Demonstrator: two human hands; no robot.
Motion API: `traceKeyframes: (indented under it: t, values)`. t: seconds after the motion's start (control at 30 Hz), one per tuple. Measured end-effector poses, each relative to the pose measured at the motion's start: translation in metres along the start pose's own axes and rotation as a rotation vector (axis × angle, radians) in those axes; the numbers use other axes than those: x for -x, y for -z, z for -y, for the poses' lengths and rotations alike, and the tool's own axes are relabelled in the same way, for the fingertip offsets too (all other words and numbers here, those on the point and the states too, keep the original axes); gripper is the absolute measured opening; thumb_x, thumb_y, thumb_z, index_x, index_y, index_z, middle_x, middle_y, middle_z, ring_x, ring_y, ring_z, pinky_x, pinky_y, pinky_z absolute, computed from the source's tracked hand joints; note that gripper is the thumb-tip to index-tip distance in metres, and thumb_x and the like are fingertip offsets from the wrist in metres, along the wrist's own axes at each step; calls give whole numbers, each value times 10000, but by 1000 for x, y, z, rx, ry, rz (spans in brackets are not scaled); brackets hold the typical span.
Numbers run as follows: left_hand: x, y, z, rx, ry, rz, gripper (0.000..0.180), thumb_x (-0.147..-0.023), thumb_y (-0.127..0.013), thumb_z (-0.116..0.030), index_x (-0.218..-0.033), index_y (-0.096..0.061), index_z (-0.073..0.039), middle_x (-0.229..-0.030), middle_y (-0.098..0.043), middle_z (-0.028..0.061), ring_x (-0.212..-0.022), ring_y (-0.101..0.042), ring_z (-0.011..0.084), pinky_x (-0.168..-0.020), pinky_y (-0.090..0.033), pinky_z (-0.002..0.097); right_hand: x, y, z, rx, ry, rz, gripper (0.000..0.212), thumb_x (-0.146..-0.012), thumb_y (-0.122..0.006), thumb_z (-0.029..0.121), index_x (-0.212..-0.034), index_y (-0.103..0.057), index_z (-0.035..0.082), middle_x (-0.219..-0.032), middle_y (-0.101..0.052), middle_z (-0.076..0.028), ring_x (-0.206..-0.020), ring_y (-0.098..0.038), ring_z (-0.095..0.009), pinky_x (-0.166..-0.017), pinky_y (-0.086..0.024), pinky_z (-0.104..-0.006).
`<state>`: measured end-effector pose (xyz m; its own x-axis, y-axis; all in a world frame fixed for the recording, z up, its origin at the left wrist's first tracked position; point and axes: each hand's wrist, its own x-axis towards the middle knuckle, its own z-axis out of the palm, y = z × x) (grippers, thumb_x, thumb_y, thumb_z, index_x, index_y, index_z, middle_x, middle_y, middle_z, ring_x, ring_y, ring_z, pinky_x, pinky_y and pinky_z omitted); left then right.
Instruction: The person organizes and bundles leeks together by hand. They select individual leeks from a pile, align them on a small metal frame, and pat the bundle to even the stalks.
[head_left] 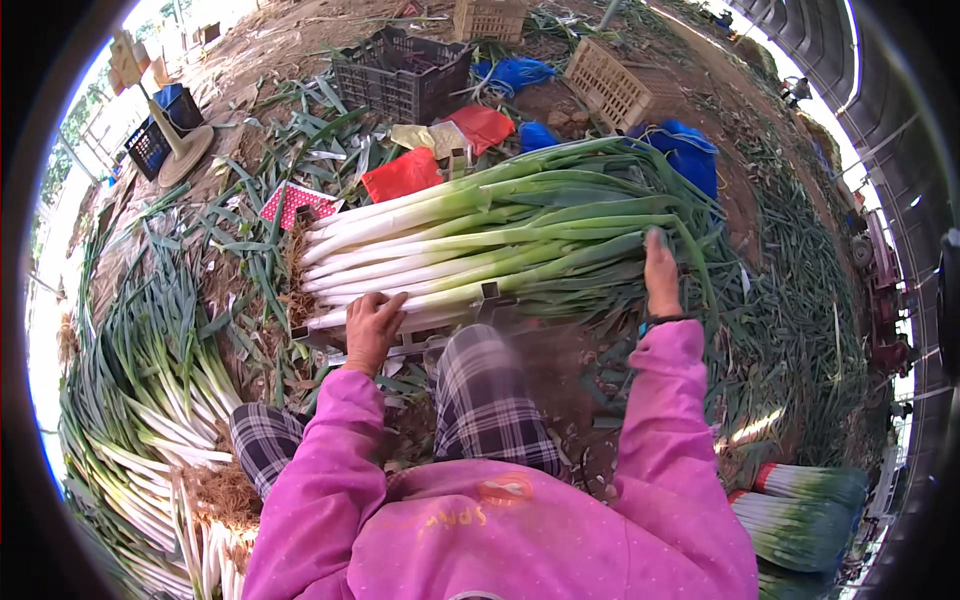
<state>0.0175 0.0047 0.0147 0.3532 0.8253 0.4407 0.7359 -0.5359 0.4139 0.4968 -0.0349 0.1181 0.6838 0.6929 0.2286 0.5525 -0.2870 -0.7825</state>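
Observation:
A thick pile of leeks (480,225) lies crosswise before me on a low metal rack (410,348), white root ends at left and green leaves at right. At the near edge of the pile, my left hand (373,328) has its fingers curled over the white shank of the closest leek. My right hand (661,277) is beside the green leaves at the other end, fingers straight and held together, nothing in it. Part of the rack is hidden under the leeks.
Loose leeks (170,400) are heaped on the ground at my left. Bundled leeks with red bands (800,515) lie at right. Beyond the rack are a black crate (400,80), a tan crate (608,85), red bags (403,175) and a blue bag (690,158). Leaf scraps litter the ground.

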Motion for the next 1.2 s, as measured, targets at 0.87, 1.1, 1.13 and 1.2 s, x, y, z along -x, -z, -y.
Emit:
traceKeyframes:
  t: [0.87,1.1,1.13,1.2]
  values:
    - [-41,12,-1,-85,-29,-111,267,-833,-626,-280,-1061,-649,-143,-977,-589,78,-947,-546,273,-869,-386,428,-62,51,111,506,425,218,227,-845,-602,228,-881,-656,11,-856,-664,-179,-782,-650,-325,-681,-490,-375]
    - [-92,9,34,-127,57,167,252,-796,-654,-167,-1031,-619,-83,-990,-595,98,-987,-537,300,-878,-390,407,7,-114,115,578,1006,512,254,-807,-624,195,-1044,-681,124,-1153,-599,-73,-1117,-533,-258,-1009,-331,-548]
    - [-94,14,24,-92,-2,128,230,-789,-657,-153,-1002,-607,-81,-984,-587,102,-967,-534,308,-865,-393,412,3,-112,113,660,922,564,280,-797,-640,210,-1068,-668,144,-1144,-583,-48,-1130,-511,-247,-1030,-288,-574]
    - [-75,18,18,54,-53,22,208,-775,-649,-142,-961,-569,-90,-995,-563,111,-926,-525,324,-869,-390,430,1,-97,118,676,937,653,280,-783,-653,205,-1055,-660,140,-1073,-585,-50,-1085,-525,-252,-1023,-300,-558]
